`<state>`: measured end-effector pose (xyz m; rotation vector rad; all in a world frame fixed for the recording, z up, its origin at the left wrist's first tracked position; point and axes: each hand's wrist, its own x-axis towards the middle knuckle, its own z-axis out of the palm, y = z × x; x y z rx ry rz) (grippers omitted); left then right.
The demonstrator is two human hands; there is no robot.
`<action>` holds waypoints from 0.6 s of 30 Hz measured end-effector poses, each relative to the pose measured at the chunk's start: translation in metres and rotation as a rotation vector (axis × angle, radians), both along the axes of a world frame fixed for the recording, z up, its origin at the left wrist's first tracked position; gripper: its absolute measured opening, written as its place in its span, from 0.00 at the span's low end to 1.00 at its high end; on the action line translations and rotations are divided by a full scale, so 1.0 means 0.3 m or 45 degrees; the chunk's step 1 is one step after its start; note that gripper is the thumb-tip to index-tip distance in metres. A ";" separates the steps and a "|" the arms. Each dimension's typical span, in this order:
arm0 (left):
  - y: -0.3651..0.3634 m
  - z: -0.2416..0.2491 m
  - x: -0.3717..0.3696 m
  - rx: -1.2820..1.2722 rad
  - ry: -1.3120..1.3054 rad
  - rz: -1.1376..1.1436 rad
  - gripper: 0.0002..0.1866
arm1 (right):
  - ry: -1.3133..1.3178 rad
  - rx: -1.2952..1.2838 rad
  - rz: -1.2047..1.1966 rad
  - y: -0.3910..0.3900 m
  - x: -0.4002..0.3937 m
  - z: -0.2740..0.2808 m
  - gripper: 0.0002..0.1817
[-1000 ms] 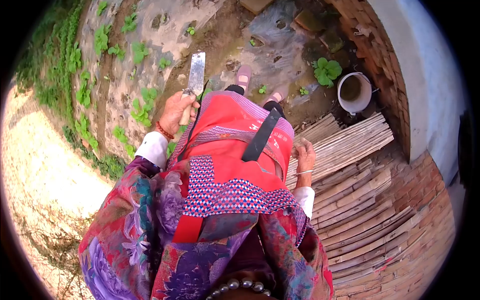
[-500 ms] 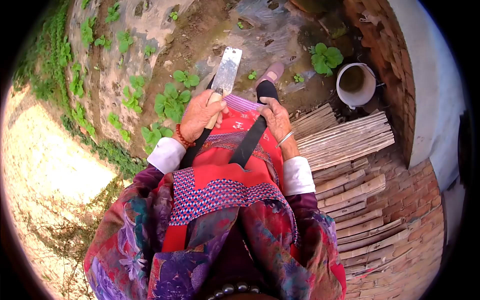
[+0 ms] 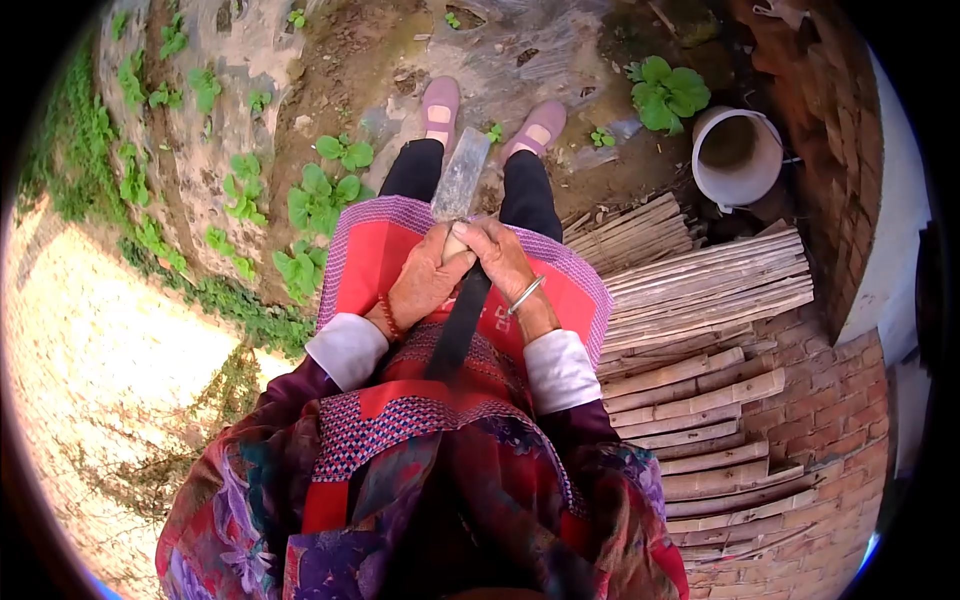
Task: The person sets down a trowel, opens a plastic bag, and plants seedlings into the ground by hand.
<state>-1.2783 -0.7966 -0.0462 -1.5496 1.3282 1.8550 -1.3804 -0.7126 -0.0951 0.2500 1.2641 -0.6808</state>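
Note:
A flat-bladed hand trowel (image 3: 462, 178) points away from me, its metal blade dirty and its short wooden handle mostly covered by fingers. My left hand (image 3: 422, 282) is closed around the handle. Pressed against it, my right hand (image 3: 503, 262) is closed too, with its thumb lying on the handle. A black strap (image 3: 461, 325) runs from my waist up into my right hand; its far end is hidden there. Beneath both hands spreads a red apron (image 3: 352, 262) with a checked purple border.
Leafy seedlings (image 3: 315, 200) grow in plastic-covered soil ahead and left. A white bucket (image 3: 737, 160) stands at right beside a brick wall (image 3: 830, 130). Bundled canes (image 3: 710, 290) and split poles (image 3: 690, 390) lie on brick paving to my right. My shoes (image 3: 535, 128) are on the soil.
My hands have come together at the trowel's handle; the right hand moved left with the strap. The trowel has shifted lower, and both shoes now show.

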 end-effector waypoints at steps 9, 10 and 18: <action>0.063 -0.171 -0.018 0.028 0.100 0.058 0.23 | -0.178 0.177 -0.247 -0.010 -0.010 -0.246 0.21; 0.067 -0.180 -0.020 0.061 0.110 0.143 0.24 | -0.161 0.232 -0.394 -0.008 -0.013 -0.277 0.18; -0.009 -0.307 0.125 0.331 -0.078 0.545 0.20 | 0.080 0.307 -0.382 -0.011 -0.068 -0.513 0.15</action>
